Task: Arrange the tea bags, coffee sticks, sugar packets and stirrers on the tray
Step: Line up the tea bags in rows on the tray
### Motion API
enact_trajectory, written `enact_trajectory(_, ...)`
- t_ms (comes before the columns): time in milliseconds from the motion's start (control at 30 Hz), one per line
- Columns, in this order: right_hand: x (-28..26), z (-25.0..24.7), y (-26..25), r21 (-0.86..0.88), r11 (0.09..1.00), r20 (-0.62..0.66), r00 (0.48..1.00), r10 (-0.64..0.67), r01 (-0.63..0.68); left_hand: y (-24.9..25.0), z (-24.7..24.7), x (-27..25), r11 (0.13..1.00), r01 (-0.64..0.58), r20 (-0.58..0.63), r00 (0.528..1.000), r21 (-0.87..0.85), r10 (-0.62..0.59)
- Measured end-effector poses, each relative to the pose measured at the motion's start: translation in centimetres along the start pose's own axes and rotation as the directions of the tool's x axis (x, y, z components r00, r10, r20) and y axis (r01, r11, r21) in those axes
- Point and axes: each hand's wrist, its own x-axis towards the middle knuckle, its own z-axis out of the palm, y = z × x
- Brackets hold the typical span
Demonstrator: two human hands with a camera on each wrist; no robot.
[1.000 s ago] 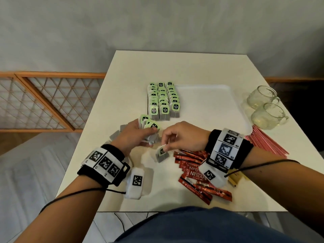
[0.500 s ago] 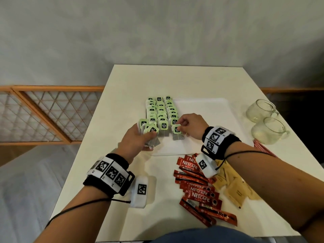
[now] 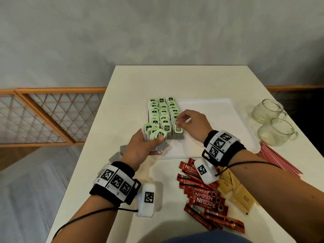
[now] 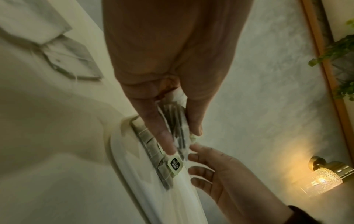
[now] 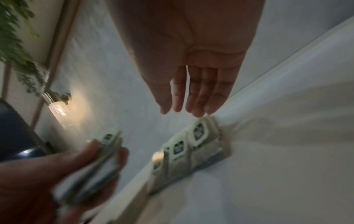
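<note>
Lifted off the rows, right hand point(image 3: 193, 122) hangs released; left grip point(image 3: 140, 146) hides most of its tea bags point(image 3: 156, 135).

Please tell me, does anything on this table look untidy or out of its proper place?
Yes. The coffee sticks lie in a loose, overlapping heap on the table in front of the tray, pointing various ways. A few tea bags lie off the tray beside the left hand. The rows on the tray look neat.
</note>
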Motion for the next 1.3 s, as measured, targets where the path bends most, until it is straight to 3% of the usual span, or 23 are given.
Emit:
enact_trajectory(100, -1.3, -0.1, -2.0, 0.098, 0.995, 0.133, 0.991, -0.028, 0.015, 0.1, 0.4, 0.0, 1.000, 0.000, 0.008, 1.000, -0.005, 0.000)
enact_trajectory(200, -1.7, 0.1, -2.5, 0.062, 0.997, 0.277, 0.959, -0.060, 0.045, 0.3, 0.7, -0.1, 1.000, 0.005, 0.021, 1.000, -0.025, -0.005)
enact_trajectory(367, -1.6, -0.4, -2.8, 0.250, 0.966, 0.310, 0.951, -0.007, -0.074, 0.4, 0.4, -0.3, 0.979, 0.096, 0.050, 0.995, -0.181, -0.089)
enact_trajectory(533, -2.0, -0.3, -3.9, 0.316, 0.936, 0.416, 0.909, 0.008, -0.153, 0.3, 0.3, -0.4, 0.989, 0.081, 0.020, 0.997, -0.126, -0.079)
enact_trajectory(667, -1.5, -0.9, -4.4, 0.324, 0.940, 0.380, 0.925, -0.026, -0.106, 0.5, -0.3, -0.6, 0.995, 0.055, 0.032, 0.998, -0.088, -0.052)
enact_trajectory(767, -0.5, -1.3, -4.4, 0.340, 0.937, 0.288, 0.957, -0.026, -0.077, 0.7, -1.4, -0.7, 0.993, 0.047, -0.035, 0.998, -0.112, -0.051)
enact_trajectory(967, 0.3, 1.2, -3.8, 0.126, 0.991, 0.440, 0.898, -0.010, -0.051, 0.7, -4.4, -0.3, 0.996, 0.055, -0.225, 0.972, -0.063, -0.068)
enact_trajectory(1133, 1.2, 3.6, -3.6, -0.037, 0.999, 0.327, 0.945, 0.009, 0.003, 0.7, -4.6, -0.4, 0.997, 0.065, -0.234, 0.970, -0.036, -0.072)
enact_trajectory(1300, 1.8, 4.5, -3.7, -0.153, 0.983, 0.294, 0.955, -0.048, 0.096, 0.7, -4.2, -1.2, 0.996, 0.090, -0.205, 0.974, -0.028, -0.093)
